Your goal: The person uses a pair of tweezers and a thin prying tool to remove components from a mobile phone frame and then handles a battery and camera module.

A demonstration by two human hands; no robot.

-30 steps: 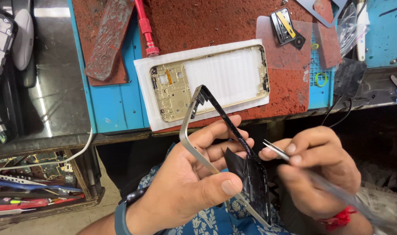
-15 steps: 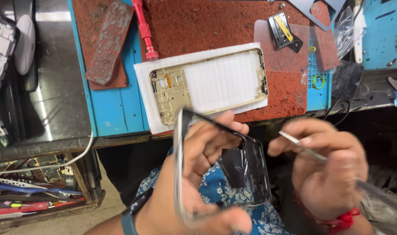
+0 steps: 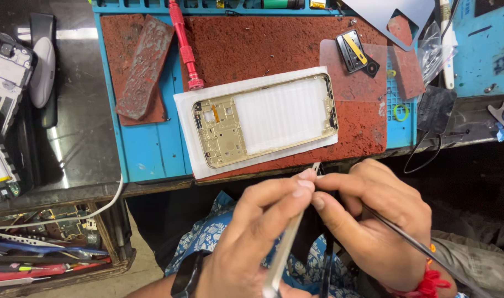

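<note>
Both your hands sit low in the frame, centre to lower right, fingertips meeting just below the middle. Your left hand [image 3: 252, 237] comes up from the bottom centre, wrist with a dark band at the lower edge, thumb and index finger stretched up-right and pinched together. Your right hand [image 3: 373, 215] comes in from the lower right, red thread on the wrist, fingers curled, thumb and index tips pinched, pointing left and touching your left fingertips.
</note>
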